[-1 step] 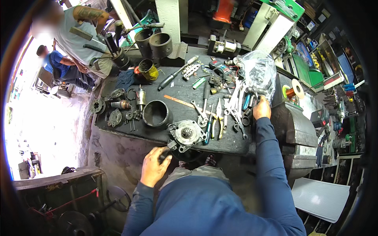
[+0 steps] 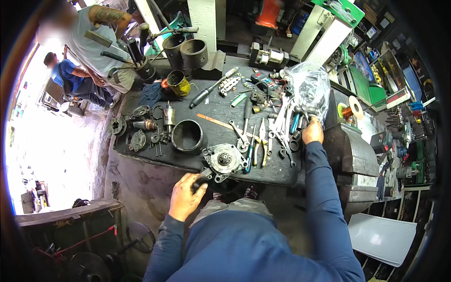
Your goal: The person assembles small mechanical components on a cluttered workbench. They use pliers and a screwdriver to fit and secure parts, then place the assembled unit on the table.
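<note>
My left hand (image 2: 184, 196) is closed round a short dark piece (image 2: 199, 184), whose kind I cannot make out. That piece is at the lower left edge of a round metal housing (image 2: 224, 160) with a toothed shaft in its centre. The housing lies at the bench's front edge. At the right, my right hand (image 2: 312, 131) is closed on what looks like a hammer (image 2: 307, 111); its metal head shows above the fingers and its handle is hidden. Beside this hand are several wrenches (image 2: 280, 122) and a clear plastic bag (image 2: 309, 87).
On the dark bench (image 2: 225, 122) are pliers (image 2: 261, 134), an open metal cylinder (image 2: 188, 135), an armature (image 2: 146, 124) and a soldering iron (image 2: 213, 88). A large vise (image 2: 352, 150) stands to the right. Two people (image 2: 101, 42) are at the far left.
The dark piece in my left hand has shifted slightly up and right, toward the housing. My right hand stays in nearly the same place.
</note>
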Available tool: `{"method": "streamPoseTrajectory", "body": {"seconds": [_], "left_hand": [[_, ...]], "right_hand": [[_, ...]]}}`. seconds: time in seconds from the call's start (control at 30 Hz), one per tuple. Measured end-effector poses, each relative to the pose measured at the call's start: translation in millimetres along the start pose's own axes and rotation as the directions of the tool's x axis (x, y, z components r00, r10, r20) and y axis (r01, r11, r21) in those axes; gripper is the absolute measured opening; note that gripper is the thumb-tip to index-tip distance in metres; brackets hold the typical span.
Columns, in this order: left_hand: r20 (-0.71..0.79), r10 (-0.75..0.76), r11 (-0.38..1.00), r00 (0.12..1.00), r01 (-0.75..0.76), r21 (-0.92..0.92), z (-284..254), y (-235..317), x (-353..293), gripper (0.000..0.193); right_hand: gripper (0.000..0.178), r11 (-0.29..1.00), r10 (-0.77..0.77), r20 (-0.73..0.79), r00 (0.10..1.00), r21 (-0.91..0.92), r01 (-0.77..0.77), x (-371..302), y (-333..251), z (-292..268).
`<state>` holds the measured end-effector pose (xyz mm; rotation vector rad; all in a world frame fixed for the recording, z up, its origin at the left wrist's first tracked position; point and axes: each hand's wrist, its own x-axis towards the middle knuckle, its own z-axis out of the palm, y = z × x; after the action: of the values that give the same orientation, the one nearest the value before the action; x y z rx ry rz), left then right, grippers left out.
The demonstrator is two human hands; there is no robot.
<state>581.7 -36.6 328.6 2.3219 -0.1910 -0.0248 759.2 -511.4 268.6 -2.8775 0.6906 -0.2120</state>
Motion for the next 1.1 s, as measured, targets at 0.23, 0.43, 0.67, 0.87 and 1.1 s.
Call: {"method": "streamPoseTrajectory", "body": {"seconds": [0.23,0.43,0.67,0.87,1.1], "left_hand": [[0.082,0.081,0.994,0.993,-0.075,-0.073,6,5,47,0.036],[0.056,0.082,0.996,0.995,-0.08,-0.046,12,-1,57,0.034],[-0.096,-0.146,0.989,0.985,0.144,-0.028,3,-2,29,0.031],[-0.176,-0.338,0.94,0.925,0.339,-0.025,5,10,1,0.029],[-0.216,-0.287,0.958,0.933,0.282,-0.058,9,20,16,0.028]], "right_hand": [[0.042,0.948,-0.317,-0.103,0.943,-0.001,0.318,-50,-45,-6],[0.022,0.64,-0.764,-0.018,0.646,0.114,0.76,-26,-174,16],[0.036,0.617,-0.774,0.088,0.628,-0.121,0.778,53,-248,71],[0.038,0.564,-0.794,0.269,0.545,-0.007,0.826,86,-261,95],[0.02,0.563,-0.646,-0.41,0.644,0.313,0.765,84,-246,90]]}}
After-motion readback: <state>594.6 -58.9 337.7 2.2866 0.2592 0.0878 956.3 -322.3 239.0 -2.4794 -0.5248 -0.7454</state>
